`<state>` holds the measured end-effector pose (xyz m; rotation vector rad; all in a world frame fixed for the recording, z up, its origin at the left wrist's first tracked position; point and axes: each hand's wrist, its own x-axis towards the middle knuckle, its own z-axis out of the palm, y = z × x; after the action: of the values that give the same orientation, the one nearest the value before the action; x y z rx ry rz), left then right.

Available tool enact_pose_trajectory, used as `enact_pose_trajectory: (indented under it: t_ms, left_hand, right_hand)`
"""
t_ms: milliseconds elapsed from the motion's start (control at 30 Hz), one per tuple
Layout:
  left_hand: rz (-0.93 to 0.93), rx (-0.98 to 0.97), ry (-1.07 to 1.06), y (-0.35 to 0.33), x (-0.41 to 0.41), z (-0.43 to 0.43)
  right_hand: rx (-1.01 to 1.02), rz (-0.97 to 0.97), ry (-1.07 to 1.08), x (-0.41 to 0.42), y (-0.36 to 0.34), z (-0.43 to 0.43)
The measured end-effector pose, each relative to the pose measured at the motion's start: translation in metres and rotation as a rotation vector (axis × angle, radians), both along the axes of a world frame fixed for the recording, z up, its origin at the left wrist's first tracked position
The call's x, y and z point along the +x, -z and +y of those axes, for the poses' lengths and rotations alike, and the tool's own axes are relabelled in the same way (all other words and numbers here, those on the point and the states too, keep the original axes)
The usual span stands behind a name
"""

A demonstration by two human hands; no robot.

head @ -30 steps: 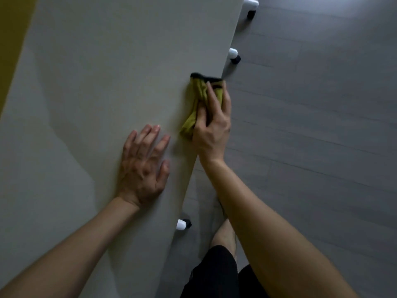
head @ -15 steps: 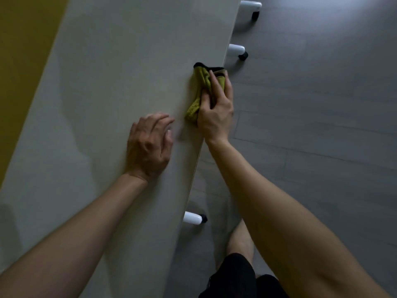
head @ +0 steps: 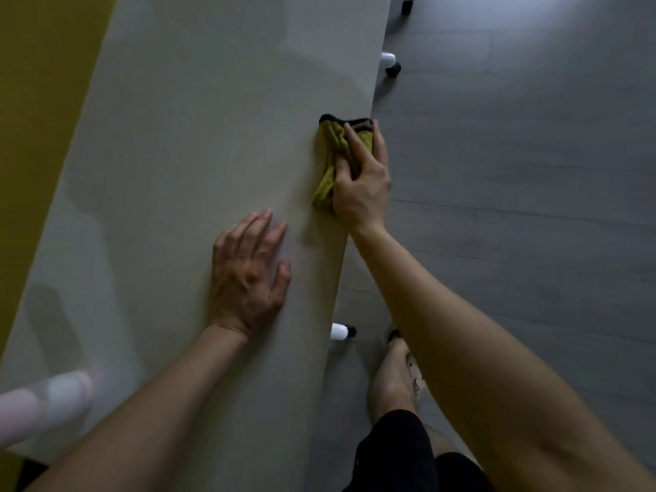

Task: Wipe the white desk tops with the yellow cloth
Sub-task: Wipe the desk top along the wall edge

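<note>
The white desk top (head: pixel 198 143) runs from the near left to the far right of the view. A crumpled yellow cloth (head: pixel 330 161) with a dark hem lies on the desk's right edge. My right hand (head: pixel 362 182) grips it there, with the thumb pressing the cloth and the fingers reaching over the edge. My left hand (head: pixel 250 275) rests flat on the desk, palm down and fingers spread, a short way nearer than the cloth.
Grey plank floor (head: pixel 514 172) lies to the right of the desk. White desk feet with black casters (head: pixel 390 63) (head: pixel 342 331) stick out under the edge. My bare foot (head: pixel 394 378) stands by the near caster. A blurred white object (head: pixel 46 403) is at the near left, with a yellow surface (head: pixel 39 83) beyond the desk's left edge.
My left hand had its fingers curled up half a second ago and now lies flat again. My right hand has slid the cloth slightly along the desk edge.
</note>
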<state>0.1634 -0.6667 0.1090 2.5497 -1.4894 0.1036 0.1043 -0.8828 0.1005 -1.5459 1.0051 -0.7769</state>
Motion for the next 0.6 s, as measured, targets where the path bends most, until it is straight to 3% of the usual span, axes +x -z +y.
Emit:
enact_pose_trajectory:
  t_ms: [100,300,600]
  left_hand:
    - [-0.01,-0.02,0.002,0.003,0.002,0.003]
    - [0.001,-0.022,0.002,0.003,0.0,0.002]
    - [-0.022,-0.063,0.0,0.003,-0.001,0.0]
  right_hand:
    - [-0.018,0.002,0.023,-0.014,-0.001,0.028]
    - [0.048,0.033,-0.073,-0.117,-0.016,0.184]
    - [-0.084,0.037,-0.074,-0.032,0.007,0.046]
